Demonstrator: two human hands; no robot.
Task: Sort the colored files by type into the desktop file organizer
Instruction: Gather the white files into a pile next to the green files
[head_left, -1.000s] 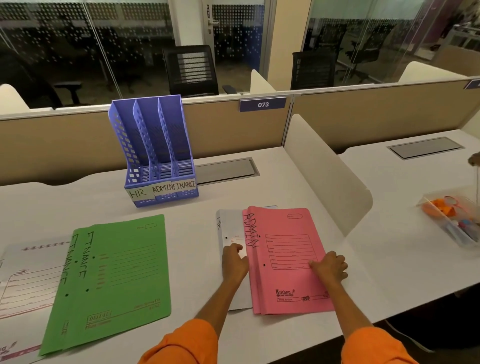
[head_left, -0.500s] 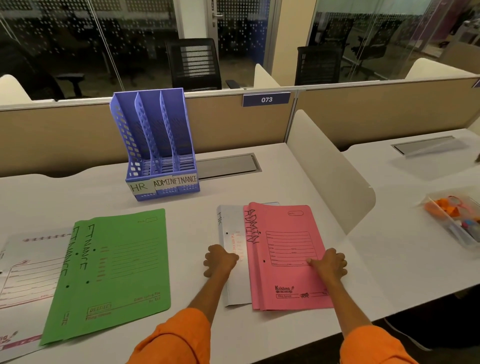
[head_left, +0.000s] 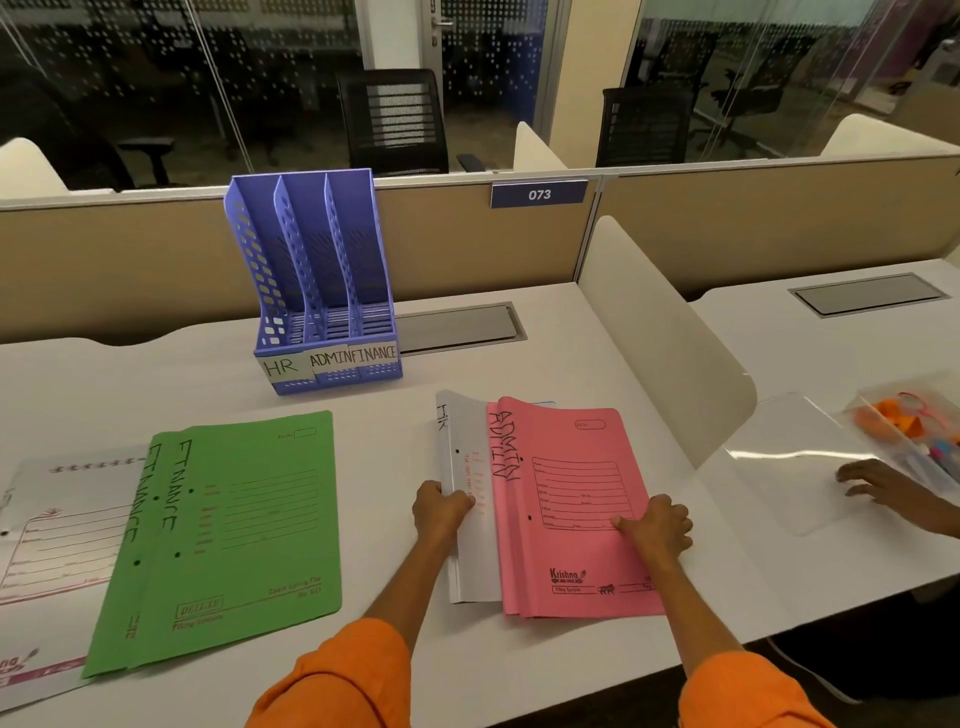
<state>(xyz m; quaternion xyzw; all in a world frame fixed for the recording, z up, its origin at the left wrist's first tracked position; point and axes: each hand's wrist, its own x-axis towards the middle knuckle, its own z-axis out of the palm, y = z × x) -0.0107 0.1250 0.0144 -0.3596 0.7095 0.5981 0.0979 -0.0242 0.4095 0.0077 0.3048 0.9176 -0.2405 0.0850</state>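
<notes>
A blue three-slot file organizer stands at the back of the desk, its empty slots labelled HR, ADMIN and FINANCE. Pink files marked ADMIN lie stacked in front of me, on top of a white file marked HR. My left hand grips the white file's left edge, which curls up off the desk. My right hand presses flat on the pink stack. Green files marked FINANCE lie to the left, overlapping another white file.
A cream divider panel rises at the desk's right side. Beyond it, another person's hand rests on a clear plastic sheet near a clear box of small stationery. A beige partition runs along the back.
My left hand slid from the top of the white HR file to its left edge and closed on it, lifting that edge. Another person's hand came into view at the right.
</notes>
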